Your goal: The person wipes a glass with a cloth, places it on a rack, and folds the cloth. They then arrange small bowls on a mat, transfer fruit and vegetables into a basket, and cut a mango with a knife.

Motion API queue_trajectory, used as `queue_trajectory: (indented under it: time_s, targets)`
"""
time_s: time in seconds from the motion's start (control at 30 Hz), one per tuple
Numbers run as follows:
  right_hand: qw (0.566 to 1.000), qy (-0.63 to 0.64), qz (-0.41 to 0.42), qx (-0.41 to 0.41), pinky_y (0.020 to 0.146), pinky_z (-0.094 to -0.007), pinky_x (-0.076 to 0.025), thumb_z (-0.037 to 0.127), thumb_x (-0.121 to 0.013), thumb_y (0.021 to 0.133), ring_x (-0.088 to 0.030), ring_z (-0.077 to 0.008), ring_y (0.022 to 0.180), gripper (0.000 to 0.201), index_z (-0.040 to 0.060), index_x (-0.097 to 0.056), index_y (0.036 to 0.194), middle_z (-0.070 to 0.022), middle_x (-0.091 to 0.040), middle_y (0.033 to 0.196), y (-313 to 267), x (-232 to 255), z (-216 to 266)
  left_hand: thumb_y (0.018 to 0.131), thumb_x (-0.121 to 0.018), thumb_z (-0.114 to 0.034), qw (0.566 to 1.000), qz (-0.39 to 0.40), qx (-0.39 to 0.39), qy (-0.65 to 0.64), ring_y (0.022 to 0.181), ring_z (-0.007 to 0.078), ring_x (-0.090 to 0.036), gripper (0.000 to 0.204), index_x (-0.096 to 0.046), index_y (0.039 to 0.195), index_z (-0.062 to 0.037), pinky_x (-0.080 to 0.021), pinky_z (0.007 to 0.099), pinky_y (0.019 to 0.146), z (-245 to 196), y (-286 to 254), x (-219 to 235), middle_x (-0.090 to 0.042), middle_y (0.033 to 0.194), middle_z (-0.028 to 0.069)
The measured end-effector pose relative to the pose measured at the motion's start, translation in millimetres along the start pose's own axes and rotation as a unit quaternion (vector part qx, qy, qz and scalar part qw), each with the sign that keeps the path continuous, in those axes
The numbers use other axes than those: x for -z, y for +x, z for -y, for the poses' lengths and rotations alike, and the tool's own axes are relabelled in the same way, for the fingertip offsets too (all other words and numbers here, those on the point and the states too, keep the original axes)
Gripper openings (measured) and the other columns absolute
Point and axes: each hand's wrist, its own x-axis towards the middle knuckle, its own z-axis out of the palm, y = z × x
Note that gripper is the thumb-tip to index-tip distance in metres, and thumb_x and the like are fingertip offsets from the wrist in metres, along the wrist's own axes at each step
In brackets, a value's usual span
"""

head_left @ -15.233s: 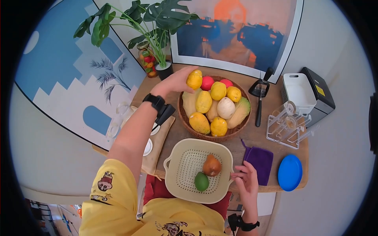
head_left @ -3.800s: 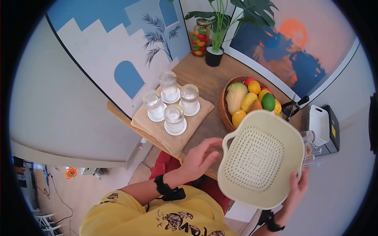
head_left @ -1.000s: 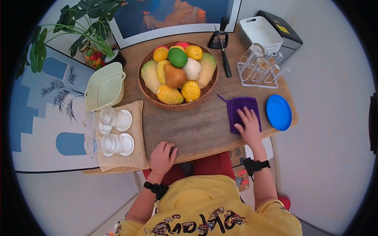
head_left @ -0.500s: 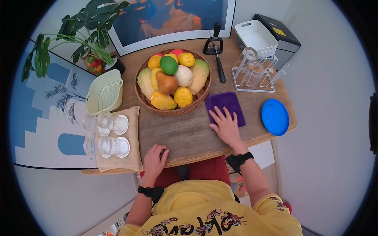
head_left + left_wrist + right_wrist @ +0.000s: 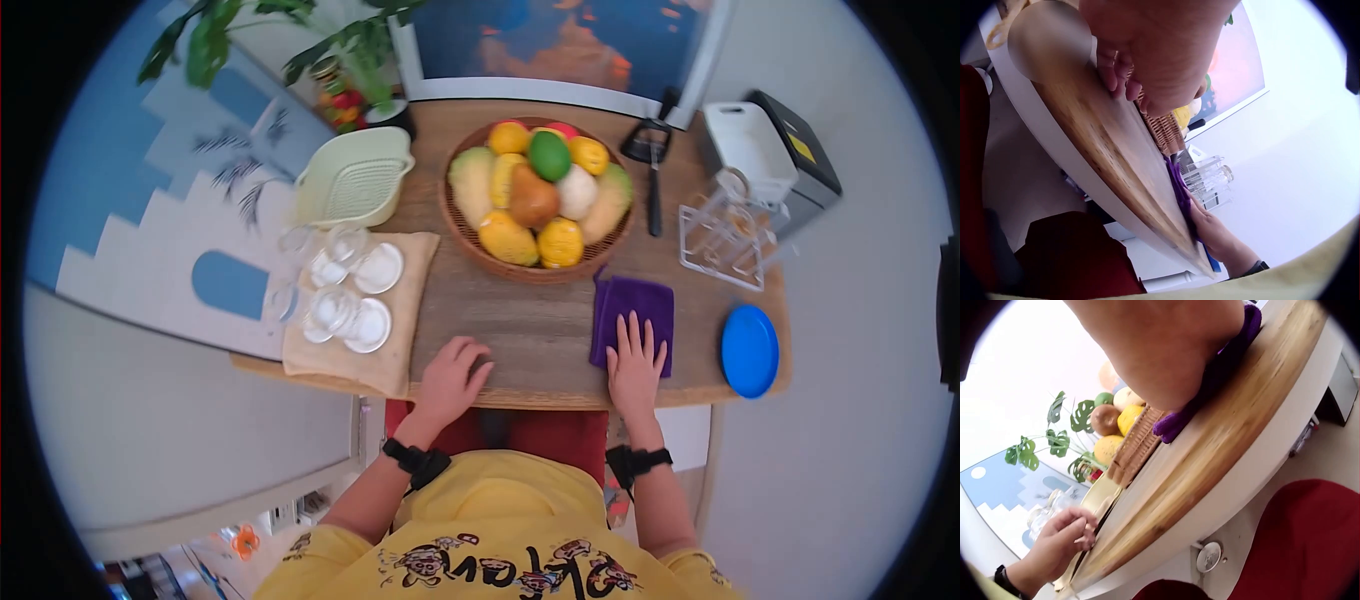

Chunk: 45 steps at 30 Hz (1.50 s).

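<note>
A folded purple cloth [image 5: 637,305] lies on the wooden table near its front right. My right hand [image 5: 634,372] rests flat on it, fingers straight and spread. In the right wrist view the cloth [image 5: 1216,381] shows beneath the palm. My left hand [image 5: 450,380] lies at the table's front edge with loosely bent fingers and holds nothing. Behind the cloth stands a round wicker basket [image 5: 540,270] heaped with fruit, including a brown pear [image 5: 534,198] and a green mango [image 5: 550,156] on top.
Glass cups [image 5: 333,310] on white coasters stand on a beige mat [image 5: 398,340] at left. Behind them a pale green colander [image 5: 355,180] leans up. To the right are a blue plate [image 5: 750,350], a white rack [image 5: 725,255] with glasses, and a black-handled tool [image 5: 655,200].
The colander has gone from my hands to the back left; pear and mango now lie in the basket. My right hand slid the cloth left, then back right. The head view has shifted.
</note>
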Motion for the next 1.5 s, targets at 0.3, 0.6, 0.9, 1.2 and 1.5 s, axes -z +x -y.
queue_trajectory:
  time_s: [0.3, 0.6, 0.9, 1.2, 1.5]
  targets:
    - [0.971, 0.075, 0.088, 0.210, 0.118, -0.0610, -0.016, 0.028, -0.055, 0.096, -0.029, -0.0342, 0.147, 0.058, 0.0116, -0.042, 0.150, -0.0088, -0.037, 0.158, -18, 17, 104, 0.089, -0.068, -0.019, 0.995, 0.005, -0.098, -0.036, 0.124, 0.0375, -0.051, 0.037, -0.058, 0.121, -0.0049, -0.042, 0.0463, 0.105, -21, 2, -2, -0.053, 0.130, 0.0174]
    - [0.941, 0.085, 0.077, 0.318, 0.116, -0.0598, -0.020, 0.029, -0.053, 0.095, -0.026, -0.0330, 0.148, 0.058, 0.0130, -0.044, 0.149, -0.0092, -0.035, 0.159, 3, 0, 166, 0.093, -0.064, -0.034, 0.990, 0.066, -0.084, 0.090, 0.142, 0.0380, -0.036, 0.056, -0.052, 0.142, -0.0108, -0.030, 0.0497, 0.117, 9, -17, 10, -0.042, 0.151, 0.0170]
    - [0.950, 0.068, 0.082, 0.292, 0.115, -0.0504, -0.027, 0.035, -0.060, 0.092, -0.033, -0.0308, 0.144, 0.061, 0.0100, -0.046, 0.146, -0.0108, -0.043, 0.153, -13, 4, 143, 0.092, -0.064, -0.042, 0.986, 0.131, -0.072, 0.069, 0.144, 0.0380, -0.033, 0.065, -0.047, 0.147, -0.0120, -0.026, 0.0512, 0.118, -3, -11, 14, -0.038, 0.155, 0.0147]
    - [0.990, 0.075, 0.038, 0.111, 0.119, -0.0508, -0.024, 0.038, -0.057, 0.096, -0.034, -0.0292, 0.144, 0.057, 0.0203, -0.045, 0.149, -0.0062, -0.039, 0.156, -40, 29, 39, 0.093, -0.066, -0.035, 0.968, 0.219, -0.122, 0.020, 0.145, 0.0364, -0.033, 0.062, -0.047, 0.146, -0.0100, -0.027, 0.0483, 0.120, -32, -2, -11, -0.041, 0.154, 0.0141]
    - [0.999, 0.007, -0.037, -0.032, 0.117, -0.0551, -0.025, 0.030, -0.054, 0.098, -0.035, -0.0366, 0.142, 0.054, 0.0126, -0.044, 0.149, -0.0079, -0.040, 0.155, -42, 13, 2, 0.092, -0.068, -0.025, 0.974, 0.193, -0.119, 0.013, 0.145, 0.0360, -0.033, 0.056, -0.050, 0.143, -0.0106, -0.030, 0.0477, 0.118, -49, 1, -11, -0.044, 0.151, 0.0140]
